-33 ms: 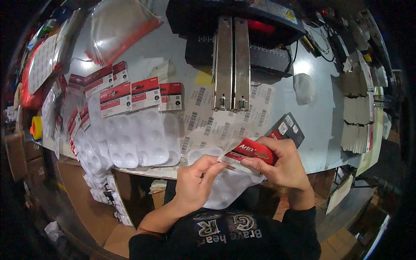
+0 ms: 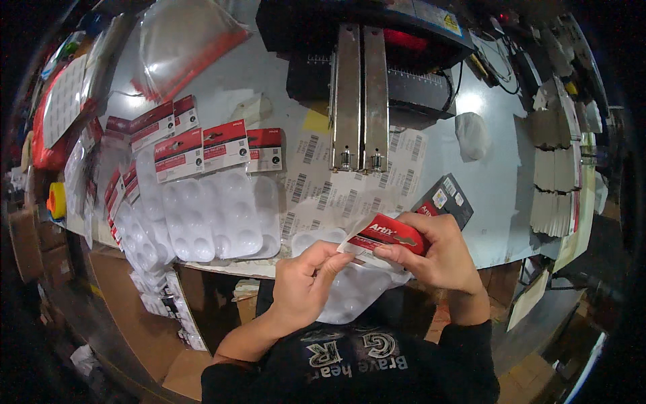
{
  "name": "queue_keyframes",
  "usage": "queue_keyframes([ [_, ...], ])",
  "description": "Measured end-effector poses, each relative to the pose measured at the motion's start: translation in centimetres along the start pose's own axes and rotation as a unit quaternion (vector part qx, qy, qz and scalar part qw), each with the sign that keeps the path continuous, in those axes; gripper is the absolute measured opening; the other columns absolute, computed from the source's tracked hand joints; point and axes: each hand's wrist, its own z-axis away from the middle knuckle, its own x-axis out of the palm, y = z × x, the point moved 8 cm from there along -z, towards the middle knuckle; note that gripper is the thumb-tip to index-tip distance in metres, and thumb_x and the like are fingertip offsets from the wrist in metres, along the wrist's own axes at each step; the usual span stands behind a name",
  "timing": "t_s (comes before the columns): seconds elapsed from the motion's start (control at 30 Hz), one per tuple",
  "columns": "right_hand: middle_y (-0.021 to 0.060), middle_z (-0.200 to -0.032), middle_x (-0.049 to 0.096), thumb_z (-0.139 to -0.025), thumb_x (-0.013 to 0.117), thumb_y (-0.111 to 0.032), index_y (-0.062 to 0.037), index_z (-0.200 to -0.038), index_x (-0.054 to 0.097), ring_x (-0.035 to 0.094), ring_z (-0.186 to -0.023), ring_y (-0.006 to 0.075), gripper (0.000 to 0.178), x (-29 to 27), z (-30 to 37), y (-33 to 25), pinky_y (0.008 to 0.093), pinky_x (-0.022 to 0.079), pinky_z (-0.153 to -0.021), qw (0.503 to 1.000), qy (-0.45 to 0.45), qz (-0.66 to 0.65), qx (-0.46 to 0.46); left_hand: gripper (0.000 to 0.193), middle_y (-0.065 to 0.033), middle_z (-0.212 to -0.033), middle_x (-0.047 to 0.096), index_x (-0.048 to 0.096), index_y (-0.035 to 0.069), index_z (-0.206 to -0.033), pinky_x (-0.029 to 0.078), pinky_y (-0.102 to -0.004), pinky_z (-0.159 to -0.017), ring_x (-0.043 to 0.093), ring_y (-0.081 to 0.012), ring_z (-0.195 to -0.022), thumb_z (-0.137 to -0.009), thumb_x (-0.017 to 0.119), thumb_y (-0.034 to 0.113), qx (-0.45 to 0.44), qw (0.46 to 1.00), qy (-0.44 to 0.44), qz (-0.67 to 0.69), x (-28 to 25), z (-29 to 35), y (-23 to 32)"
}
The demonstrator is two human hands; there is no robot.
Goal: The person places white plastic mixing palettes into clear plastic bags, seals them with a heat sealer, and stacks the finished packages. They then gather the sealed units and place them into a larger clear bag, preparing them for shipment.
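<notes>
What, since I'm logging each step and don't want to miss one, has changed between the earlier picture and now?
No clear change: nothing was visibly taken up or let go. The left hand and right hand still hold the red-and-white card above the white palette. The packaged palettes on the left stayed as they were.

That card (image 2: 390,234) I see is red and white; the palettes (image 2: 215,219) are white. Black barcodes (image 2: 324,194) stripe the pale sheet (image 2: 336,196).
</notes>
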Motion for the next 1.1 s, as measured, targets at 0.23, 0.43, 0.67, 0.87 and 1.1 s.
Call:
queue_keyframes([
  [0.23, 0.0115, -0.063, 0.055, -0.077, 0.073, -0.031, -0.0015, -0.090, 0.064, 0.054, -0.055, 0.0161, 0.034, 0.0, -0.5, 0.6, 0.0288, 0.042, -0.053, 0.998, -0.048, 0.045, -0.006, 0.012, -0.0024, -0.063, 0.061, 0.066, 0.002, -0.089, 0.039, -0.0218, -0.050, 0.050, -0.0047, -0.054, -0.088, 0.061, 0.013, 0.031, 0.999, 0.005, -0.023, -0.4, -0.2, 0.3],
  [0.43, 0.0096, -0.079, 0.067, -0.081, 0.070, -0.022, 0.0042, -0.093, 0.066, 0.064, -0.068, 0.0122, 0.029, -0.2, 0.3, 4.3, 0.0229, 0.048, -0.057, 0.985, 0.003, -0.143, 0.091, 0.015, 0.0009, -0.072, 0.061, 0.066, -0.004, -0.086, 0.038, -0.0192, -0.057, 0.048, -0.0036, -0.064, -0.089, 0.060, 0.009, 0.041, 0.983, 0.157, 0.081, -3.2, -0.4, -0.9],
  [0.67, 0.0083, -0.075, 0.065, -0.087, 0.062, -0.011, 0.0066, -0.090, 0.063, 0.062, -0.060, 0.0105, 0.018, 2.9, 1.8, 6.7, 0.0201, 0.045, -0.049, 0.933, 0.008, -0.331, 0.140, 0.022, 0.0018, -0.071, 0.057, 0.061, -0.003, -0.082, 0.036, -0.0193, -0.059, 0.044, -0.0041, -0.066, -0.092, 0.055, 0.015, 0.024, 0.982, 0.165, 0.085, -3.0, 0.1, -1.8],
  [0.87, 0.0059, -0.068, 0.059, -0.087, 0.057, -0.008, 0.0047, -0.085, 0.060, 0.057, -0.054, 0.0115, 0.013, 2.7, -1.8, 6.6, 0.0233, 0.044, -0.049, 0.902, 0.082, -0.410, 0.106, 0.024, -0.0033, -0.067, 0.049, 0.054, -0.001, -0.085, 0.036, -0.0231, -0.060, 0.041, -0.0078, -0.066, -0.095, 0.044, 0.017, 0.053, 0.984, 0.167, 0.024, -2.9, -4.0, -0.5],
  [1.1, 0.0065, -0.067, 0.059, -0.089, 0.056, -0.009, 0.0030, -0.086, 0.061, 0.056, -0.057, 0.0126, 0.013, 2.2, -4.6, 7.8, 0.0251, 0.045, -0.054, 0.886, 0.139, -0.438, 0.057, 0.023, -0.0038, -0.066, 0.046, 0.049, -0.001, -0.081, 0.035, -0.0233, -0.060, 0.038, -0.0089, -0.065, -0.095, 0.043, 0.016, 0.057, 0.983, 0.175, -0.003, -3.7, -7.8, -2.1],
])
